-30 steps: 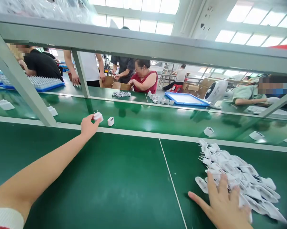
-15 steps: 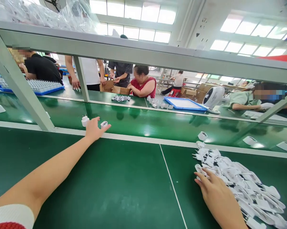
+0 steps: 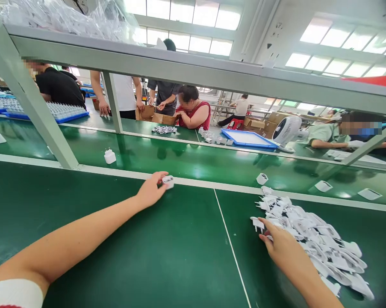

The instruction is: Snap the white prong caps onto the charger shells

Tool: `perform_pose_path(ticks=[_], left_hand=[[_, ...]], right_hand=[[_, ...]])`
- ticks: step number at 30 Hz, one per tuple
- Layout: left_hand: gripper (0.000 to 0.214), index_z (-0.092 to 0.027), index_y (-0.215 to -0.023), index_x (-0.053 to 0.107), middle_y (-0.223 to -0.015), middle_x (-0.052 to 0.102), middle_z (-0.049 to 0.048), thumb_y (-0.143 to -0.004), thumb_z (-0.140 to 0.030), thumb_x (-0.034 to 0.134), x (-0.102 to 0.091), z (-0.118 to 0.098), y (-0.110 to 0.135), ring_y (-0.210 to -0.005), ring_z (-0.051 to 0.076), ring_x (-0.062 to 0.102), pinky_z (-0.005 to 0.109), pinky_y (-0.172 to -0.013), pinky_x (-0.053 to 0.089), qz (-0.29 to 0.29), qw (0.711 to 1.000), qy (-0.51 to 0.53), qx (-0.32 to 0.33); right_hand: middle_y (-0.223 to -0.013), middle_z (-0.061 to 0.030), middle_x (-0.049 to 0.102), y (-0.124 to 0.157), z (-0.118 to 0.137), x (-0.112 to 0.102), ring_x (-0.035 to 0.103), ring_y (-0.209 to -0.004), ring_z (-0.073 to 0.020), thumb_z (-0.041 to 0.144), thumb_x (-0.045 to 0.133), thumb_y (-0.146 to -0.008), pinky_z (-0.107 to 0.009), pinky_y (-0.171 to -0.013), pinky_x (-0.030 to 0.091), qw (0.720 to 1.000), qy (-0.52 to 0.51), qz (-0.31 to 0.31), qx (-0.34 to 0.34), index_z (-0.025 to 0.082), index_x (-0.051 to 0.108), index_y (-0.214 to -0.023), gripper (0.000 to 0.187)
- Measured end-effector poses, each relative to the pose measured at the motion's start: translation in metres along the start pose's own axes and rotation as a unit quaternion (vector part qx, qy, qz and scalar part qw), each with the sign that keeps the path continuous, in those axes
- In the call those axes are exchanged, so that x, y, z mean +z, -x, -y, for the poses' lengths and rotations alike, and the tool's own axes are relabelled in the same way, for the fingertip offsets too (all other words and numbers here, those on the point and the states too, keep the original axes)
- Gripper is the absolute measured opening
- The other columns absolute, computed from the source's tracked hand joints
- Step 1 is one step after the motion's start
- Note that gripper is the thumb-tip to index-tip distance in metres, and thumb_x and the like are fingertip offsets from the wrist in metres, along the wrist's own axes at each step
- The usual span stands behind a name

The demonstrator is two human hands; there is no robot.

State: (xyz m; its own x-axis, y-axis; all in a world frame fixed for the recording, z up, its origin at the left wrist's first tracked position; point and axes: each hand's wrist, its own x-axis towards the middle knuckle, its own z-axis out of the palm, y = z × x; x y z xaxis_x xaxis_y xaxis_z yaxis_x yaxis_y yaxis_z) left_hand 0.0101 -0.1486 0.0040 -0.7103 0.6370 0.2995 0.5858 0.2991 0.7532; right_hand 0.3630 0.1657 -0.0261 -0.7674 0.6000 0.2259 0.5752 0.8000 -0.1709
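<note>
My left hand (image 3: 151, 189) is closed on a white charger housing (image 3: 168, 182), its hollow end facing up, just over the near edge of the belt. Between the thumb and fingers of my right hand (image 3: 281, 241) is a white plug cover (image 3: 257, 223) with two pins pointing down. This hand is at the left side of a heap of white plug covers (image 3: 321, 239) on the green bench. Several hollow white housings, among them one housing (image 3: 262, 179), lie on the belt behind the heap. A white charger with pins up (image 3: 110, 156) stands on the belt at left.
A grey metal frame (image 3: 180, 64) crosses above the green belt (image 3: 193, 164), with slanted posts at both sides. Across the belt are a blue tray (image 3: 250, 139), a white fan (image 3: 286, 130), trays of chargers (image 3: 51, 110) and several people.
My left hand has taken hold of the housing and brought it right, off the belt toward me. My right hand has lifted a plug cover from the heap's left edge.
</note>
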Motion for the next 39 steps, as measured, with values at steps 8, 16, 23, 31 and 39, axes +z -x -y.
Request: perform_pose_path(ticks=[8,16,23,31,39], left_hand=[[0.046,-0.042,-0.132,0.058,-0.127,0.072,0.0042,-0.087,-0.043,0.066,0.030,-0.064,0.099,-0.116,0.029,0.070,0.046,-0.106,0.060,0.160,0.983,0.077,0.054],[0.058,-0.033,-0.135,0.055,-0.134,0.065,0.0102,-0.082,-0.045,0.075,0.038,-0.047,0.100,-0.125,0.031,0.062,0.050,-0.115,0.051,0.123,0.988,0.091,0.028],[0.039,-0.028,-0.118,0.072,-0.119,0.073,0.0058,-0.090,-0.056,0.069,0.036,-0.044,0.096,-0.113,0.027,0.065,0.046,-0.104,0.052,0.134,0.989,0.066,-0.009],[0.041,-0.029,-0.114,0.074,-0.117,0.075,0.0041,-0.089,-0.061,0.071,0.037,-0.045,0.094,-0.110,0.027,0.066,0.042,-0.100,0.054,0.133,0.989,0.057,0.001],[0.041,-0.027,-0.116,0.074,-0.116,0.075,0.0039,-0.091,-0.060,0.069,0.037,-0.043,0.095,-0.107,0.026,0.067,0.040,-0.097,0.054,0.130,0.990,0.051,0.021]], right_hand=[[-0.099,-0.0057,0.080,-0.031,0.097,-0.063,0.073,-0.079,-0.0249,0.051,0.056,-0.095,-0.041,-0.072,0.060,0.975,-0.213,0.037,-0.052,0.027,0.076,-0.116,0.038],[-0.110,-0.0134,0.077,-0.044,0.183,0.006,0.066,-0.108,-0.0308,0.024,0.058,-0.098,-0.052,-0.095,0.057,0.961,-0.152,0.031,-0.228,0.015,0.066,-0.132,0.036],[-0.118,-0.0062,0.078,-0.045,0.154,-0.002,0.067,-0.114,-0.0203,0.028,0.047,-0.106,-0.037,-0.099,0.052,0.953,-0.277,-0.018,-0.119,0.021,0.067,-0.130,0.033],[-0.105,-0.0054,0.070,-0.043,0.158,0.007,0.063,-0.090,-0.0187,0.049,0.068,-0.094,-0.034,-0.077,0.050,0.964,-0.237,0.117,-0.037,0.023,0.077,-0.114,0.034],[-0.114,-0.0053,0.070,-0.027,0.169,-0.006,0.060,-0.105,-0.0224,0.050,0.073,-0.091,-0.037,-0.088,0.050,0.959,-0.225,0.151,-0.088,0.023,0.071,-0.114,0.036]])
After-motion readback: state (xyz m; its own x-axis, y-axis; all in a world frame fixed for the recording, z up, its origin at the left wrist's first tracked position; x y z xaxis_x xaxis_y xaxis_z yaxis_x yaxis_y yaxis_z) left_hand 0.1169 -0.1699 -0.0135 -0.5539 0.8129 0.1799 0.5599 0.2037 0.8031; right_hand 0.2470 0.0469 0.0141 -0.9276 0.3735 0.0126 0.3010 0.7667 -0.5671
